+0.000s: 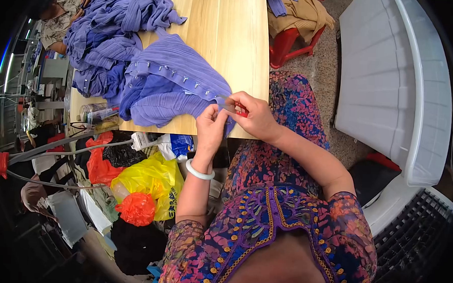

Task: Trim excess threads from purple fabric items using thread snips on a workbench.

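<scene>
Head view, clock directions taken from the two hands: the purple ribbed garment (pixel 187 56) lies on the wooden table (pixel 236 30) toward ten o'clock, its nearest edge reaching the fingers. Left hand (pixel 210 125): thumb and forefinger closed together, pinching that edge. Right hand (pixel 258 117): fingers closed around red-handled snips (pixel 242 112), tips at the pinched cloth; blade gap cannot be told. A row of metal hooks (pixel 184 79) crosses the garment on a band running from ten toward four o'clock. Further out at ten o'clock sits a purple fabric pile (pixel 113 15).

Handling, as judged: light, limp and stretchy, the ribbing prone to distort or snag on hooks. Best hold is the firmer-looking band, close to the snips; loose folds would likely give poor control.
</scene>
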`<action>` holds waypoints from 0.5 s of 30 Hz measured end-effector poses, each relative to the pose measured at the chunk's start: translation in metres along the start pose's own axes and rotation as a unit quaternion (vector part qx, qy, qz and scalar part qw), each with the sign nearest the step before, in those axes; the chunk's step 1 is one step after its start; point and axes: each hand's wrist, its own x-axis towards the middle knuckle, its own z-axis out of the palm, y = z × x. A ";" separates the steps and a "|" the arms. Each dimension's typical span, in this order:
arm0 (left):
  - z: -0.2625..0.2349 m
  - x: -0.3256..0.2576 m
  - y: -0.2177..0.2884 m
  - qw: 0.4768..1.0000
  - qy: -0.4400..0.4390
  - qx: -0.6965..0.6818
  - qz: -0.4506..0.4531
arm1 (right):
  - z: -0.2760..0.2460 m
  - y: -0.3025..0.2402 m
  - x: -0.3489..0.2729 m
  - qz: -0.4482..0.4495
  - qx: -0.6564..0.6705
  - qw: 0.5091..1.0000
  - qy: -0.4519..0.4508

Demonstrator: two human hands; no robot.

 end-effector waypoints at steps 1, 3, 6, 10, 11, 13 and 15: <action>-0.002 -0.001 0.002 0.997 -0.026 -0.071 -0.029 | 0.001 0.001 -0.003 0.015 0.007 1.000 0.005; -0.002 -0.001 0.006 0.987 -0.037 -0.145 -0.064 | 0.003 0.007 -0.008 0.078 0.046 0.996 0.012; -0.005 0.000 0.007 0.964 -0.051 -0.241 -0.104 | 0.008 0.020 -0.008 0.141 0.191 0.970 0.048; -0.008 -0.001 0.008 0.952 -0.077 -0.268 -0.124 | 0.005 0.021 -0.006 0.174 0.194 0.965 0.003; -0.006 -0.001 0.012 0.947 -0.074 -0.284 -0.129 | 0.006 0.022 -0.006 0.174 0.195 0.965 0.003; -0.007 0.000 0.010 0.947 -0.077 -0.285 -0.128 | 0.007 0.024 -0.007 0.157 0.175 0.972 0.025; -0.009 0.001 0.007 0.946 -0.079 -0.287 -0.128 | 0.006 0.022 -0.006 0.153 0.176 0.972 0.026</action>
